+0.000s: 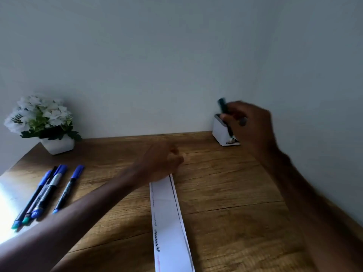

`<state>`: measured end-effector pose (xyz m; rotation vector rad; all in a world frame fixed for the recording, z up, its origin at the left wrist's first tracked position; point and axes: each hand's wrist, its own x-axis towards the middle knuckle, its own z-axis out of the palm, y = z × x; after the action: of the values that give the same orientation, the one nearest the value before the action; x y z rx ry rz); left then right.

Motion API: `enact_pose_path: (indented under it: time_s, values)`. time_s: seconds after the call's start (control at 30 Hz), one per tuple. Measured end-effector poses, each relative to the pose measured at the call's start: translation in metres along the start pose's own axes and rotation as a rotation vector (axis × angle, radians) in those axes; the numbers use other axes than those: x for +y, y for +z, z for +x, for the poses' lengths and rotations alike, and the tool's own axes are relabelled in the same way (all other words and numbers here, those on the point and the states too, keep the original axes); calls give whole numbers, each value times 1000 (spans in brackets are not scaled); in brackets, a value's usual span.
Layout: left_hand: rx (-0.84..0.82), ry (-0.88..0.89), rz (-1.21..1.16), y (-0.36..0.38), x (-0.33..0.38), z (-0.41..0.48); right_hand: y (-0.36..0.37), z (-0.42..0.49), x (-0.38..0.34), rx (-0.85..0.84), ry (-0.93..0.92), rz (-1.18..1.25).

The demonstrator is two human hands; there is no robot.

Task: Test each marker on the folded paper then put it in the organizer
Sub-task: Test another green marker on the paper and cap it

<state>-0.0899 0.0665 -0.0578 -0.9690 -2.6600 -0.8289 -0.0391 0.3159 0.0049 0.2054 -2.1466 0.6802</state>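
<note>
- The marker (223, 106) being handled is a dark, slim pen; motion blur hides its cap colour and any print on it.
- The folded paper (169, 222) is a long, narrow white strip. It has short test scribbles down its left edge, a dark line along its right fold and a faint red mark at its near end.
- The organizer (219, 132) is a small white box with an open top, standing on the wooden table (225, 193) against the wall.
- The right hand (253, 126) is stretched forward and raised, its fingers closed round the marker. The marker's upper end sticks up past the fingers and its lower part points down into the organizer's opening.
- The organizer sits directly under and just left of the right hand, partly covered by it.
- The left hand (161, 161) reaches forward across the table and rests on the far end of the paper. Its fingers look bent, but the blur makes it impossible to tell whether they pinch the strip or only press on it.
- The paper runs from under the left hand towards the person, between the two forearms.
- The loose markers (45, 191), with blue caps and dark barrels, lie side by side well to the left of the left forearm.
- A white pot of white flowers (58, 145) stands beyond them, far left of both hands.
</note>
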Motion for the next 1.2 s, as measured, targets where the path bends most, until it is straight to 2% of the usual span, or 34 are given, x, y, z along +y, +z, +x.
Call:
enact_pose_path:
  time_s: [0.07,0.13,0.3,0.47,0.83,1.2]
  values:
    - [-80,41,71,6,-9,-3,-13,5,15,210,61,40]
    - [-87,76,121,9,-14,-3,-25,8,34,364,75,11]
    - [-115,89,166,12,-14,-3,-38,10,81,516,127,42]
    - [-101,120,238,13,-10,-4,-31,7,108,484,167,59]
    - [-92,113,214,20,-15,-3,-10,9,144,335,214,-53]
    - [-77,164,211,24,-23,-1,-7,7,129,309,236,-97]
